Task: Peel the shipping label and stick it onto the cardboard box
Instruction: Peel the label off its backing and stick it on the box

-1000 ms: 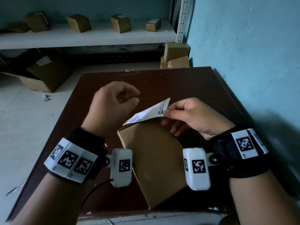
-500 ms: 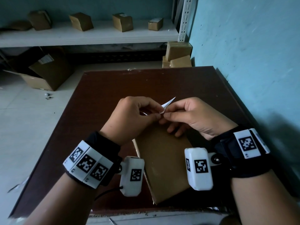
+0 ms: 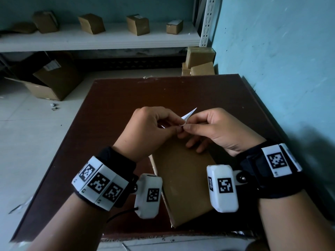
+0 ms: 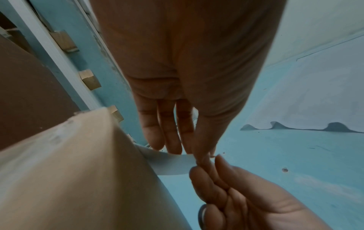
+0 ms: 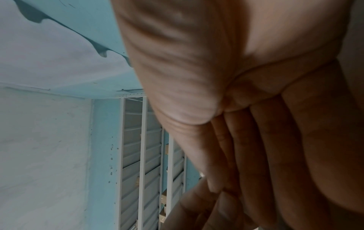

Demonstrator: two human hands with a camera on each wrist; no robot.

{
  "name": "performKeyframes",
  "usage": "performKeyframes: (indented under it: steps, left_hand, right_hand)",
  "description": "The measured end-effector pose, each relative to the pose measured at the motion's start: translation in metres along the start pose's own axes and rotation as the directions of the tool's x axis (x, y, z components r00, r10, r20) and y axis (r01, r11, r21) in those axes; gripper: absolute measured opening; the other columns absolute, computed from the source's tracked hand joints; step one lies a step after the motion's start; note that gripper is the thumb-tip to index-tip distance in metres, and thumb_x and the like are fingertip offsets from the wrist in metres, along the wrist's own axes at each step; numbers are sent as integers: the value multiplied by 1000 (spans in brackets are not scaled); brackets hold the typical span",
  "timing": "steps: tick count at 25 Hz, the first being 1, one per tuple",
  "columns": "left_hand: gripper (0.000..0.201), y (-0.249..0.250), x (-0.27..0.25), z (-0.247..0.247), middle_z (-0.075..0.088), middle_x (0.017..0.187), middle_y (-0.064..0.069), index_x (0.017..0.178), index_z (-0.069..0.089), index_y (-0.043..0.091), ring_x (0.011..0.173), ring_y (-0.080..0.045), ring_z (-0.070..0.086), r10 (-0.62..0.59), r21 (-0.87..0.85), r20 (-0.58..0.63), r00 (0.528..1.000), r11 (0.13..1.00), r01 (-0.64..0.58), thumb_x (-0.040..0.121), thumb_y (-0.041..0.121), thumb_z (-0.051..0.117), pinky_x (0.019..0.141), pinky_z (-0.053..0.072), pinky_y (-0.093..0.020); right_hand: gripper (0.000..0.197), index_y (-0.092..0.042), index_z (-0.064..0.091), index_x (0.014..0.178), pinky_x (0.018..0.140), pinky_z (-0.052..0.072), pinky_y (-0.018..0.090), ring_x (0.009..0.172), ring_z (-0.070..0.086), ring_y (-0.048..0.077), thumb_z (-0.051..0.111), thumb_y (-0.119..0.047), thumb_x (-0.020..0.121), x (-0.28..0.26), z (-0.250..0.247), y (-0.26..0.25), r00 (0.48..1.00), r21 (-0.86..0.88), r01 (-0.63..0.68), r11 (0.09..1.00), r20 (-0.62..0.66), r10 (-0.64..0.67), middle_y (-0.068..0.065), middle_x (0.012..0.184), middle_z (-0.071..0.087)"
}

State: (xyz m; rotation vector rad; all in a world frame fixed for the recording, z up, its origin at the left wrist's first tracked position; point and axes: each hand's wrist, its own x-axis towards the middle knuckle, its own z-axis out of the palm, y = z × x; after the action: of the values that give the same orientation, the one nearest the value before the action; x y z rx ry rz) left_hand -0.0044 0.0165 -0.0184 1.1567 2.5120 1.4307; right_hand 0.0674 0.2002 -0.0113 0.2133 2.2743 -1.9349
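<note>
Head view shows your left hand [image 3: 150,131] and your right hand [image 3: 215,129] meeting above the far end of the cardboard box [image 3: 183,182], both pinching the shipping label [image 3: 188,115] between thumb and fingertips. The label is held off the box, nearly edge-on to this camera, so only a thin white sliver with a pointed corner rises above your knuckles. Your left fingers are curled over its near edge; your right thumb and forefinger close on it from the other side, with the remaining right fingers tucked beneath, just over the box top.

The box lies flat on the dark brown desk [image 3: 112,109], its long side running away from you and slightly angled, between your two wrists. The teal wall [image 3: 272,51] stands along the desk's right edge.

From the left wrist view, the label [image 4: 173,165] shows as a pale curved strip running from beside the box [image 4: 78,179] to where your left fingertips [image 4: 199,155] and your right hand [image 4: 236,194] come together on it.

The right wrist view is filled by your right palm [image 5: 256,109], and the label cannot be made out there.

Beyond the desk, small cartons [image 3: 137,24] sit on a white shelf [image 3: 108,40], and an open carton [image 3: 52,82] lies on the floor.
</note>
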Motion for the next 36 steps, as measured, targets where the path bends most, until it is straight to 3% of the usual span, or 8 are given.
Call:
performKeyframes:
  steps: [6,11,17,25,36]
  left_hand:
    - [11,0,1,0,74,84,10,92,79,19,79,-2,69,-19,-2,-2,1000,1000,19,82,16,79,69,51,-14]
    - [11,0,1,-1,75,85,8,93,79,19,80,-6,70,-26,2,13,1000,1000,26,83,16,78,71,55,-20]
    - [12,0,1,0,75,85,8,93,79,19,78,-4,69,-30,7,9,1000,1000,30,82,15,79,71,54,-19]
    - [14,-5,3,1,75,89,7,96,79,19,85,-8,71,-44,-29,5,999,999,44,82,15,79,79,58,-37]
    - [13,0,2,-1,76,89,9,97,79,20,86,-4,71,-46,-31,30,999,998,47,84,22,76,80,59,-32]
  right_hand:
    - [10,-10,71,91,48,55,24,65,72,16,61,-11,96,1,0,2,1000,-16,5,1000,-15,-5,6,86,79]
    - [9,-9,72,92,48,54,25,66,72,16,64,-14,93,1,0,1,1000,-6,5,1000,-14,-5,8,89,79]
    - [10,-9,70,91,47,55,23,64,72,15,62,-12,95,2,1,2,1000,-17,17,1000,-17,-18,4,84,78]
    - [11,-7,70,91,49,54,23,63,72,14,60,-11,95,2,0,3,999,-21,42,999,-34,-42,3,80,78]
    - [9,-8,70,93,51,55,24,64,72,15,62,-11,95,2,1,3,999,-51,39,998,-34,-40,4,81,78]
